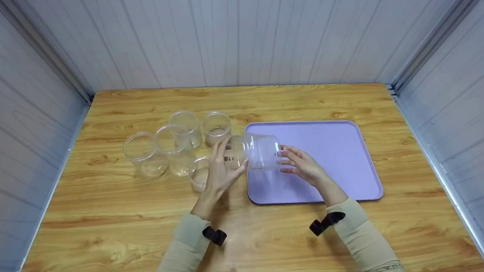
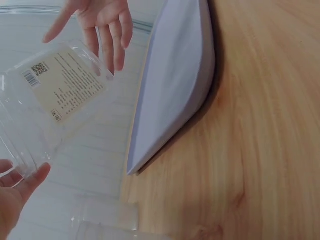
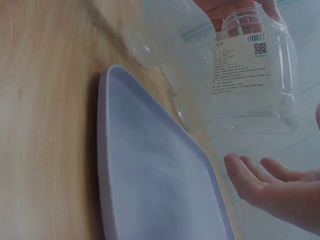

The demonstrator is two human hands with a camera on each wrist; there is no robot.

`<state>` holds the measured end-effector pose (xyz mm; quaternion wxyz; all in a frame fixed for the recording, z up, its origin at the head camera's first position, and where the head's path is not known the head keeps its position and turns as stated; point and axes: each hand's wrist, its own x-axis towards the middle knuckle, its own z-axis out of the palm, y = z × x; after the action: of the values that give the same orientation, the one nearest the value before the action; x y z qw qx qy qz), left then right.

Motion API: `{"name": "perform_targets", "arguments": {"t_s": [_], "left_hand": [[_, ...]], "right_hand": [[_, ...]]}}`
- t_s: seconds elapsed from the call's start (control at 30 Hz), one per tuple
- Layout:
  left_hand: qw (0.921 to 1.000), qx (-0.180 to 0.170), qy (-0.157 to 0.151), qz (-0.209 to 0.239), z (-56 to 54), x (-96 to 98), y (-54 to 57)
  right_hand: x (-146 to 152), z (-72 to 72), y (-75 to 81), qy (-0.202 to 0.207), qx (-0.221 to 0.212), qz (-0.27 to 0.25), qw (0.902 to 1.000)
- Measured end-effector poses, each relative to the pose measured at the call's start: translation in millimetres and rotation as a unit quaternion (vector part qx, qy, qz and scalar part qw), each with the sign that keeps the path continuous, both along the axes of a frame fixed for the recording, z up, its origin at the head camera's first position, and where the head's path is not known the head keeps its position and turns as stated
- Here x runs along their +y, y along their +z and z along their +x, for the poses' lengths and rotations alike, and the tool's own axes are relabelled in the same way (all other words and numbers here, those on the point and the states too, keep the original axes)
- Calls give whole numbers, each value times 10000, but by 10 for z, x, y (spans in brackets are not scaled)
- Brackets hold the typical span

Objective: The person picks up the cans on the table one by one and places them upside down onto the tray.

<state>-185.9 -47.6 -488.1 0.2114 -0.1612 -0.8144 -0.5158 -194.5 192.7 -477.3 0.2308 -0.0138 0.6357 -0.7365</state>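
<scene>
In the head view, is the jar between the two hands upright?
No, the clear jar is tipped on its side, its base facing the right hand.

At least six jars (image 1: 263, 152), one tray (image 1: 336, 164), two hands (image 1: 219, 173) and two wrist mounts (image 1: 334, 218) show.

- Clear jar (image 3: 282, 107): a beige label (image 3: 235, 72) carries a barcode (image 3: 255, 37), a QR code (image 3: 260, 48) and lines of characters too small to read.
- Right sleeve (image 1: 363, 235): dark letter-like marks (image 1: 386, 266), not legible.
- Left sleeve (image 1: 181, 251): similar dark marks, partly cut off, unreadable.
</scene>
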Motion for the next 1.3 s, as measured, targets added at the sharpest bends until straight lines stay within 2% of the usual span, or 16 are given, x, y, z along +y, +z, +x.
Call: {"name": "perform_targets", "arguments": {"t_s": [0.17, 0.3, 0.47, 0.57, 0.73, 1.0, 1.17, 1.2, 1.3], "left_hand": [[9986, -163, -403, 288, 13, 20, -32], [9941, -326, -702, 754, 23, 35, -25], [9861, -363, -1017, 1266, 122, 66, 142], [9858, -346, -1070, 1250, 194, 87, 249], [9849, -312, -1147, 1259, 228, 101, 274], [9812, -296, -1334, 1360, 225, 80, 260], [9780, -138, -1562, 1374, 200, 62, 239], [9778, -118, -1598, 1347, 195, 60, 237], [9787, -230, -1687, 1150, 138, 38, 134]], "right_hand": [[20, 6, -21, 252, -276, -535, 9979], [33, 20, -33, 397, -428, -1001, 9933], [39, 24, -60, 533, -524, -1377, 9877], [31, 27, -66, 564, -556, -1476, 9859], [15, 48, -62, 708, -505, -1623, 9829], [-5, 69, -61, 611, -480, -1664, 9830], [4, 75, -70, 734, -148, -1672, 9831], [21, 54, -112, 805, -53, -1768, 9809], [35, 53, -94, 801, 86, -1684, 9824]]}}
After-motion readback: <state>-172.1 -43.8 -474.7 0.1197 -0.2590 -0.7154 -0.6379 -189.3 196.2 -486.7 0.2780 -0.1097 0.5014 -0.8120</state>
